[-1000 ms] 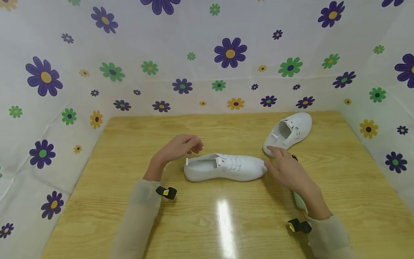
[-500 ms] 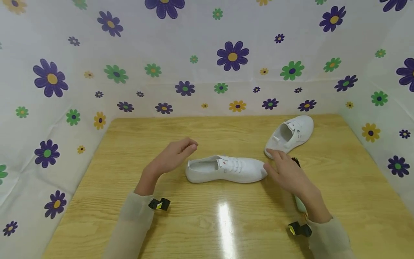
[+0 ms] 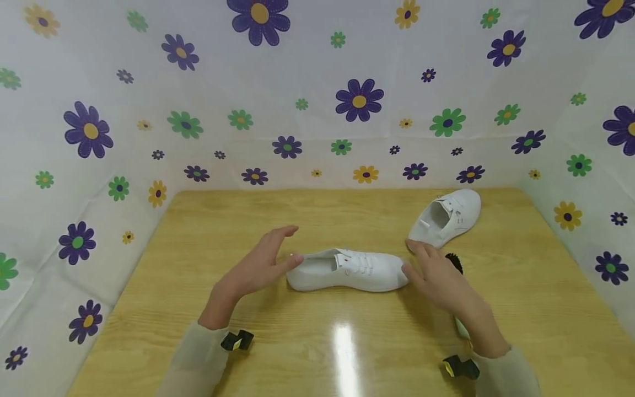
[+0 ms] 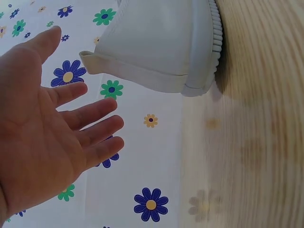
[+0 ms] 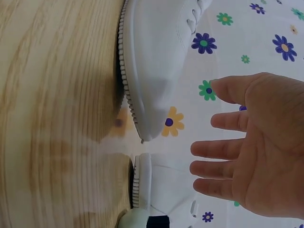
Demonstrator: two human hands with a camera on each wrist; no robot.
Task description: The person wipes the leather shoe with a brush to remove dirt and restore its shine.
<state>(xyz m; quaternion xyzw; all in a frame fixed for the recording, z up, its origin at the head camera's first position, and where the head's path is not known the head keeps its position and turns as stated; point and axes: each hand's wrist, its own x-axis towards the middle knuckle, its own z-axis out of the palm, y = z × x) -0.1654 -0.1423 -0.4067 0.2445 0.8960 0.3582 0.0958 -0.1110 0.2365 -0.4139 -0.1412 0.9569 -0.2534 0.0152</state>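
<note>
Seemingly, in the head view, stands at the approach to the white lace-up sneaker (image 3: 358, 277), set between left hand (image 3: 254, 269) and right hand (image 3: 439, 278). Has the matching sneaker (image 3: 461, 212) just beyond the right fingertips, and a black-bristled brush (image 3: 455, 262) partly hidden beneath the right wrist. In the left wrist view, holds nothing, with spread fingers just beside the heel (image 4: 154, 52). In the right wrist view, likewise grips nothing, with straight fingers near the toe (image 5: 154, 104) but apart. Presumably calls next for closing on both ends together.
</note>
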